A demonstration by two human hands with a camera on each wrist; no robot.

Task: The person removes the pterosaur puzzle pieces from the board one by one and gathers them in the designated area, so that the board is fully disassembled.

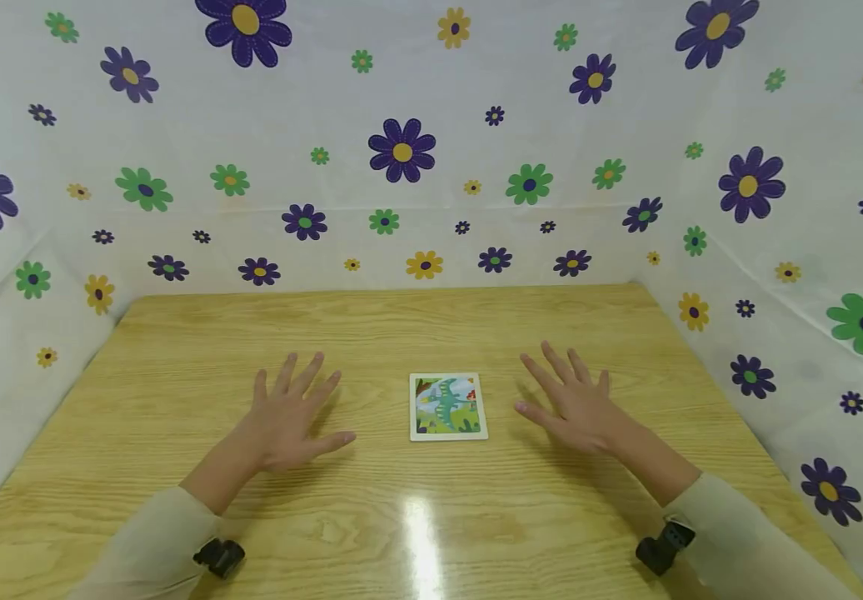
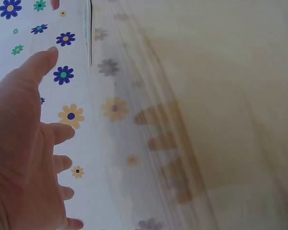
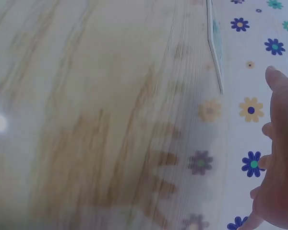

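Observation:
A small white-framed picture puzzle board (image 1: 448,407) lies flat on the wooden table, showing a blue-green winged dinosaur over green ground. To its left, my left hand (image 1: 291,419) is spread palm down with fingers straight, holding nothing. On the board's other side my right hand (image 1: 576,408) is spread likewise, apart from the board. In the left wrist view the left hand (image 2: 26,143) hovers over the tabletop, its reflection below. The right wrist view has the right hand (image 3: 281,153) above the surface, with the board (image 3: 214,45) seen edge-on.
The glossy wooden table (image 1: 371,333) reflects a bright light near its front. A white cloth (image 1: 431,92) with purple, green and yellow flowers hangs behind it and along both sides. Black wrist cameras sit on both sleeves.

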